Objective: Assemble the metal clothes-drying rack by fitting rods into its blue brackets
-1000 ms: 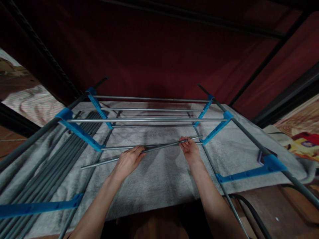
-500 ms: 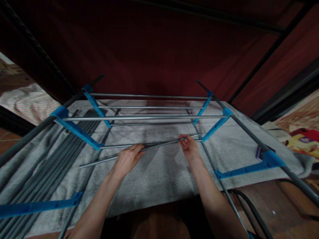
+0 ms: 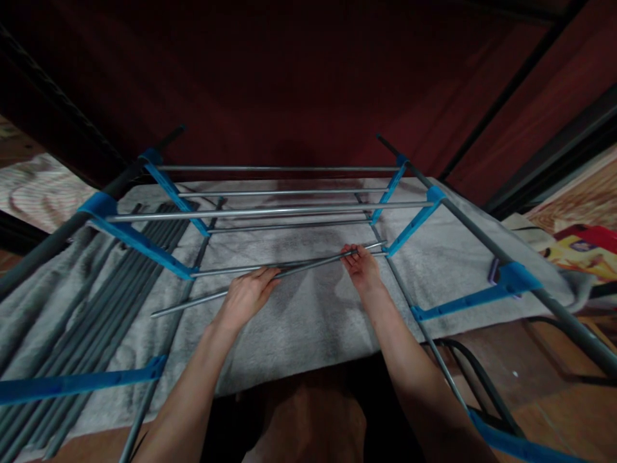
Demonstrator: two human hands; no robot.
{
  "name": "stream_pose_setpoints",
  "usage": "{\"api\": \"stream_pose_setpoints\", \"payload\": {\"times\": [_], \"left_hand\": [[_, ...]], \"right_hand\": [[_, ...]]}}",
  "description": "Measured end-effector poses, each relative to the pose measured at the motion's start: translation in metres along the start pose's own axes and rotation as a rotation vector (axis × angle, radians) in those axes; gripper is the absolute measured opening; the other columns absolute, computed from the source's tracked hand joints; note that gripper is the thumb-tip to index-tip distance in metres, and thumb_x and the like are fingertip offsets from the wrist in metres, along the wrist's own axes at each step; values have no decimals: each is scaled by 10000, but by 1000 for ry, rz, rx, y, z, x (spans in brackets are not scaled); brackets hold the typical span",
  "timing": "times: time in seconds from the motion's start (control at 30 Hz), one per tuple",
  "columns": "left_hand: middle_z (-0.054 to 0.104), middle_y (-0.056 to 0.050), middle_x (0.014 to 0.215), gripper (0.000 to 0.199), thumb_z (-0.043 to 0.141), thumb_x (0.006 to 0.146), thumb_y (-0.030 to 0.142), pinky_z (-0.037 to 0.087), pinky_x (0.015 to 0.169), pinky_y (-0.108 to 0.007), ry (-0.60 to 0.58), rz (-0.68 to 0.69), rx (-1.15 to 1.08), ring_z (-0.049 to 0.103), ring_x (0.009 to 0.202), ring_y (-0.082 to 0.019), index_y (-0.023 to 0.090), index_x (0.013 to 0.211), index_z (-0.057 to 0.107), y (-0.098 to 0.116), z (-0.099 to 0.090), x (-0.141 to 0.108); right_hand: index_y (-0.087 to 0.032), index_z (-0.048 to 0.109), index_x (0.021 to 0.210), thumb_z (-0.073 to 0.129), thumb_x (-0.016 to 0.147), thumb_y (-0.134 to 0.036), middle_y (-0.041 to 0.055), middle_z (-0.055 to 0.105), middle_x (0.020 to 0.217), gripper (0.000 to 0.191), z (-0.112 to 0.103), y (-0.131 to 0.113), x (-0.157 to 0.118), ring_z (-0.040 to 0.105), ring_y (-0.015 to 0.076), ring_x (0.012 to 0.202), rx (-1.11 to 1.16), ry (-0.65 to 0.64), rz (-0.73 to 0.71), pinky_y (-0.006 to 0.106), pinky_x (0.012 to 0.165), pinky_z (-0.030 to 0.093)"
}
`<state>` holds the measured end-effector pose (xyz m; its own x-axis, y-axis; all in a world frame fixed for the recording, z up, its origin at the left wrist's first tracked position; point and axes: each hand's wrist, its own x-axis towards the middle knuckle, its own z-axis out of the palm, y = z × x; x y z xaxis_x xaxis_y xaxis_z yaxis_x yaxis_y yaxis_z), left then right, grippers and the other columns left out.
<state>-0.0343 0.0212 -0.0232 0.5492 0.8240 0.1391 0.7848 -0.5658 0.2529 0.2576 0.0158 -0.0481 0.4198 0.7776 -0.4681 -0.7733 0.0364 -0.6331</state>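
Observation:
A loose grey metal tube (image 3: 308,265) lies slanted between my hands, inside a frame of grey tubes and blue plastic brackets. My left hand (image 3: 250,294) is wrapped round it left of centre, palm down. Near its right end my right hand (image 3: 357,262) pinches it, palm partly up. The tube's left end sticks out past my left hand over the frame's left upright. Its right end is close to the right blue bracket (image 3: 409,227). Several crossbars join that bracket to the left blue bracket (image 3: 144,245). Whether the tube touches the lowest crossbar, I cannot tell.
Several grey tubes (image 3: 110,302) lie side by side on the grey blanket (image 3: 308,347) at the left. More blue brackets (image 3: 463,302) jut from the frame nearer me. A dark red surface rises behind. At the right are a colourful package (image 3: 585,254) and a black curved bar.
The view has tilted and shifted slightly, so the frame sits higher in the picture. Both hands keep their hold on the tube, with little change in its slant.

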Motion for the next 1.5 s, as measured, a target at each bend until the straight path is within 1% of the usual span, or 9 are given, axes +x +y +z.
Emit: {"api": "stream_pose_setpoints", "payload": {"times": [0.13,0.37,0.47,0.6,0.73,1.03,1.23,1.37,1.5], "left_hand": [[703,-86,1115,425,349,972,418,494,818,-321,7,-14,1,670,963,-236,224,1227,628,2,2,0],[694,-72,1203,444,342,971,415,495,849,-346,-16,-19,25,665,1034,-255,239,1282,607,6,-2,-4],[692,-60,1219,449,327,977,412,495,846,-366,-41,-29,51,668,1043,-271,242,1288,603,7,-3,-8],[702,-59,1196,441,344,971,416,492,860,-361,-43,-37,34,672,1042,-265,246,1280,608,6,-6,-13],[723,-48,1130,440,377,957,495,489,811,-335,-39,-54,36,684,991,-256,260,1244,614,6,-9,-15],[704,-81,1044,451,308,980,484,474,787,-341,71,-17,102,665,931,-259,208,1118,637,2,-9,-21],[704,-78,1068,411,345,978,467,464,833,-347,129,-13,76,656,966,-262,201,1129,620,-2,-5,-20],[704,-62,1035,313,446,950,432,452,789,-318,176,-21,27,655,932,-242,204,1092,606,-5,-6,-15],[692,-60,968,283,450,946,433,433,744,-314,227,-51,33,646,877,-234,204,1015,601,-9,-8,-10]], "right_hand": [[-216,589,743,494,911,-217,0,714,695,192,-1,2,-1,692,129,673,7,7,-6,264,715,574],[-216,584,745,494,914,-223,-2,713,691,192,-3,4,-6,687,136,672,-17,14,-13,298,728,582],[-211,585,747,466,922,-207,1,710,683,211,-5,3,-11,685,128,662,-17,24,-10,277,709,580],[-213,585,748,513,894,-196,-3,708,683,163,-9,0,-17,685,127,647,-25,1,-26,256,673,580],[-204,601,742,495,899,-158,-2,706,682,195,-13,-4,-23,684,116,653,-16,-5,-23,246,691,582],[-193,645,781,642,829,-158,2,724,737,59,-21,-12,-27,699,120,736,-17,-114,-70,260,811,581],[-183,659,767,640,832,-137,10,738,764,82,-26,-16,-30,703,125,762,-36,-194,-121,285,827,593],[-188,630,711,694,808,-129,-4,725,725,130,-24,-23,-32,692,122,717,-56,-171,-165,276,796,603],[-193,594,674,721,802,-136,-18,693,662,189,-17,-34,-32,673,115,662,-74,-131,-179,258,752,612]]}}
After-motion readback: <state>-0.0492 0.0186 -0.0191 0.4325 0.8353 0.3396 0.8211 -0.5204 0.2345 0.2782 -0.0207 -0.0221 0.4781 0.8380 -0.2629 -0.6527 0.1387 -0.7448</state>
